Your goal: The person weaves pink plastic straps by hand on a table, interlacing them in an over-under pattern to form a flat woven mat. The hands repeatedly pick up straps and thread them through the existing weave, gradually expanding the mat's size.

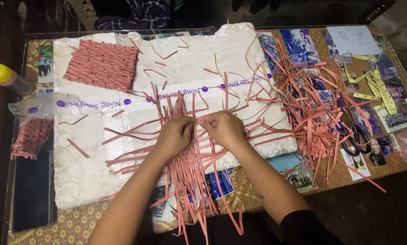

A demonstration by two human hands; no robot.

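Note:
My left hand (177, 134) and my right hand (224, 128) are side by side, fingers curled and pinching pink paper strips of a half-woven mat (190, 163). The mat lies on a white foam board (99, 168), its loose strip ends fanning out toward me and to both sides. A finished square woven pink mat (101, 64) rests on the board's far left corner. Another woven pink piece (30, 137) lies at the left edge, partly under a clear plastic bag (35, 106).
A heap of loose pink strips (312, 109) lies right of the board, with black scissors (355, 140) and a yellow tape measure (378, 88). A dark phone (31, 190) lies at the left, a yellow-capped bottle (6, 78) beyond it. Photos show under the glass tabletop (396, 163).

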